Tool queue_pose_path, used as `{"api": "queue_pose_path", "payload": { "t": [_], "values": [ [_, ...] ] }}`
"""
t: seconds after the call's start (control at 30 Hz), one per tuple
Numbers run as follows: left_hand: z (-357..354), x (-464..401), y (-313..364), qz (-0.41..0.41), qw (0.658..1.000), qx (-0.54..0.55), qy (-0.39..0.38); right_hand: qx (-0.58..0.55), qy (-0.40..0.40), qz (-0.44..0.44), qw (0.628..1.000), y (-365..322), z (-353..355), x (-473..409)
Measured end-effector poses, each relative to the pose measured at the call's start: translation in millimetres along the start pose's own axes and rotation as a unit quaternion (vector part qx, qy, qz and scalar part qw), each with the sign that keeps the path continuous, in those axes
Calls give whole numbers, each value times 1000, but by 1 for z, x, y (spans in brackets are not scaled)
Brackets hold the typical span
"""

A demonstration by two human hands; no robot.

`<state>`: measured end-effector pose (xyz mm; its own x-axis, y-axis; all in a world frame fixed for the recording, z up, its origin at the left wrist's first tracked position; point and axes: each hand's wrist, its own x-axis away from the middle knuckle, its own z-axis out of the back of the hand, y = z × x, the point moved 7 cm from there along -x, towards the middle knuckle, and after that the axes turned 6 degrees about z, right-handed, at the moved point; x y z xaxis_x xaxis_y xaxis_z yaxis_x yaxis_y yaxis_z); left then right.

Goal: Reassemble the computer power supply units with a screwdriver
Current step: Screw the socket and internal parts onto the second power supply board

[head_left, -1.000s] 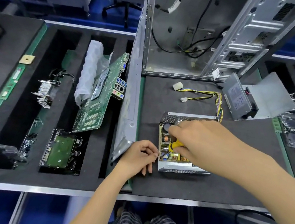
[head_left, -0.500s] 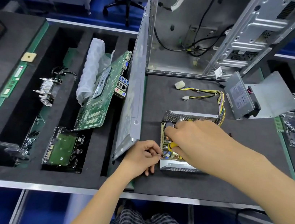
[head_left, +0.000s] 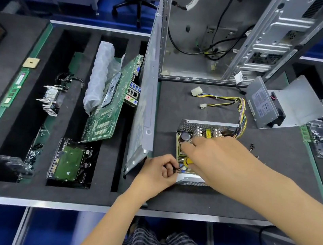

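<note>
The desk (head_left: 207, 203) is a dark foam mat before an empty computer case (head_left: 208, 46). On it, near you, sits the open power supply (head_left: 207, 128): a stiff, fairly heavy metal box, but its exposed board is fragile, so hold the casing walls. Your left hand (head_left: 157, 171) pinches something small at its near corner. Your right hand (head_left: 219, 159) curls round the yellow-handled screwdriver (head_left: 188, 161). Since a second ago, your left hand has closed in on that corner.
</note>
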<state>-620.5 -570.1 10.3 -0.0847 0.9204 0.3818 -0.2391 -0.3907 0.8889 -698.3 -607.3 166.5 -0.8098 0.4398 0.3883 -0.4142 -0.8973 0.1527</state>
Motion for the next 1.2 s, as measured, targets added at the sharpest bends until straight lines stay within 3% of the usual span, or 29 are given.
{"api": "queue_pose_path", "payload": {
  "t": [0.4,0.57,0.7,1.03,1.2],
  "values": [
    [-2,-1,-4,-3,998,6,59,-79,34,-12,996,24,1,15],
    [-6,10,6,-89,981,-120,125,-88,46,-11,995,26,2,22],
    [-5,16,10,-132,970,-142,147,-84,45,-5,995,24,-1,27],
    [3,9,7,-67,987,-40,143,-87,41,-13,995,27,2,24],
    [11,6,-4,18,978,168,119,-92,50,-19,994,30,6,23]
  ]
}}
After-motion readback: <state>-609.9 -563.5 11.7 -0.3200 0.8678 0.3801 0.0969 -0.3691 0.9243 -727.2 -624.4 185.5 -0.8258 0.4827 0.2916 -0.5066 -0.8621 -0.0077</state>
